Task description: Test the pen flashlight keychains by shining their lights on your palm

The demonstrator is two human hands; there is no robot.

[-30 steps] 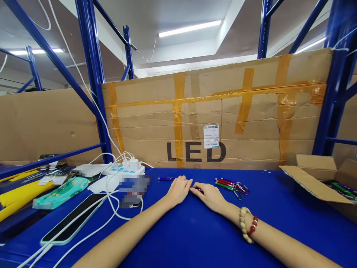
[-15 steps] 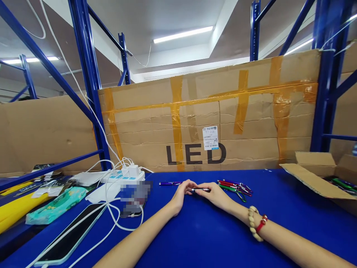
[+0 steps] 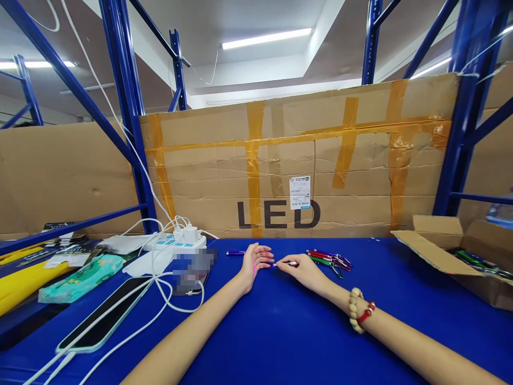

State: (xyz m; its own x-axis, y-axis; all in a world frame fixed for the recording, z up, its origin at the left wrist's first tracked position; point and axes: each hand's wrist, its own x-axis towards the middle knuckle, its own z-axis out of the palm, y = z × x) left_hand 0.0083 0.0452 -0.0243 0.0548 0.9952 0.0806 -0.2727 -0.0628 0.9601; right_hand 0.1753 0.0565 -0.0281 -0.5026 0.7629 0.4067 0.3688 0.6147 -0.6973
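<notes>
My left hand is held up just above the blue tabletop, fingers stretched and slightly apart, with nothing in it. A magenta glow falls on its palm. My right hand pinches a slim, dark penlight between thumb and fingers. The penlight's tip points left at my left palm, a small gap away. Behind my left hand lies a purple penlight. Beyond my right hand, several red, green and purple penlights with carabiner clips lie in a bunch.
An open cardboard box with more such items stands at right. To the left are a phone, white cables, a power strip, a teal packet and yellow items. A large cardboard sheet and blue rack posts close off the back.
My hands have moved apart; the left has opened with its fingers extended, while the right keeps the penlight. A magenta glow now shows on the left palm. The view has shifted slightly.
</notes>
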